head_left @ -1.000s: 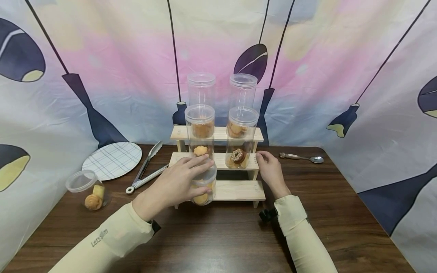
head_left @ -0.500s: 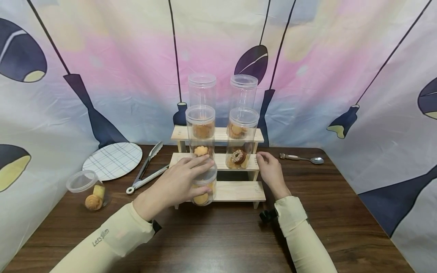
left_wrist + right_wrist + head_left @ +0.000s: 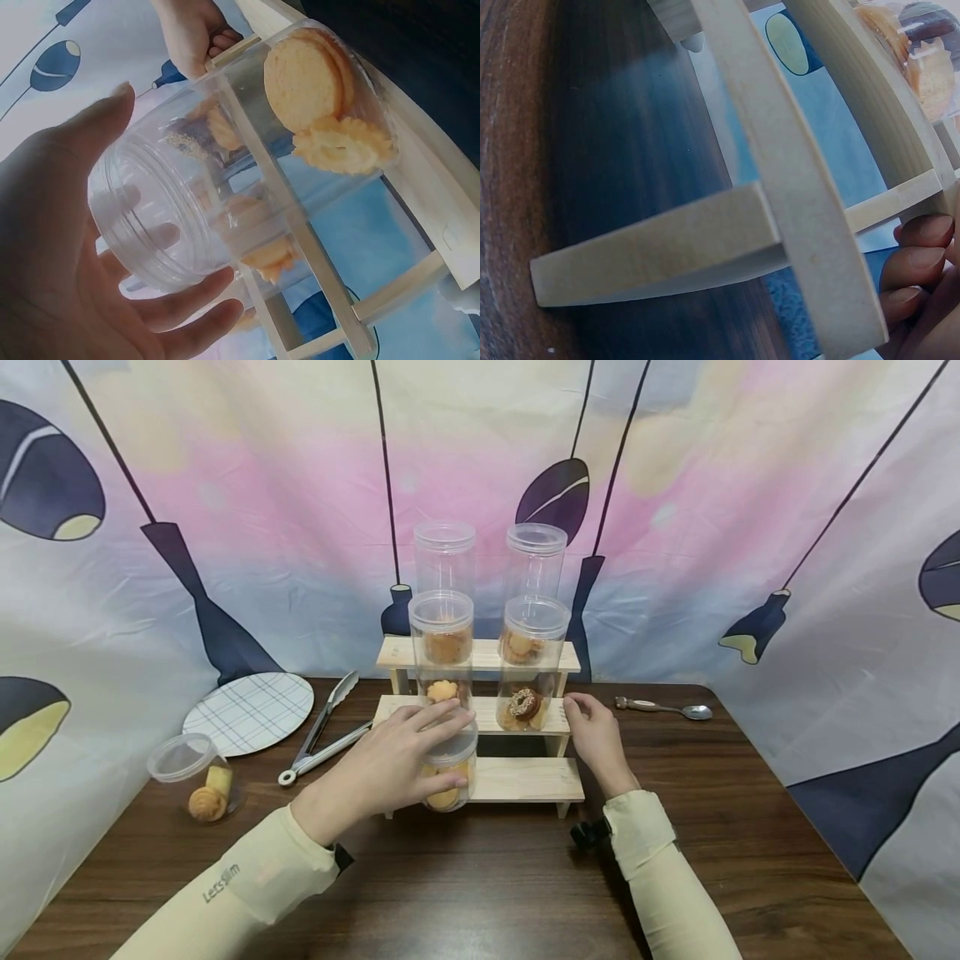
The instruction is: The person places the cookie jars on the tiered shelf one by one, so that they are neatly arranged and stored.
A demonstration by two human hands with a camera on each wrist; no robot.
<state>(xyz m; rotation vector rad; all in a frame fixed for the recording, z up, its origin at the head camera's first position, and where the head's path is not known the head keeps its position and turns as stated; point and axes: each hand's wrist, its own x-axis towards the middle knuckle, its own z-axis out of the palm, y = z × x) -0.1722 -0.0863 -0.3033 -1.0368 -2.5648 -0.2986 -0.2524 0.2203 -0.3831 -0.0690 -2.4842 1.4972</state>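
Note:
Around the lid of a clear plastic cookie jar (image 3: 455,748) on the lowest tier at the left, my left hand (image 3: 378,758) holds with thumb and fingers spread about it. Round cookies (image 3: 304,82) and a ridged one lie at its bottom in the left wrist view. At the right end of the three-tier wooden stand (image 3: 525,777), my right hand (image 3: 595,735) grips the middle tier's edge, its fingers (image 3: 913,266) curled. Two lidded jars stand on the middle tier; the right jar (image 3: 530,664) shows a chocolate doughnut. Two more jars (image 3: 444,560) stand on the top tier.
At the left of the dark wooden table (image 3: 480,885) a small lidded jar (image 3: 197,777) with pastries lies tilted. Behind it is a round checked plate (image 3: 251,714), with metal tongs (image 3: 318,739) beside it. A spoon (image 3: 663,706) lies at the right. A patterned cloth hangs behind.

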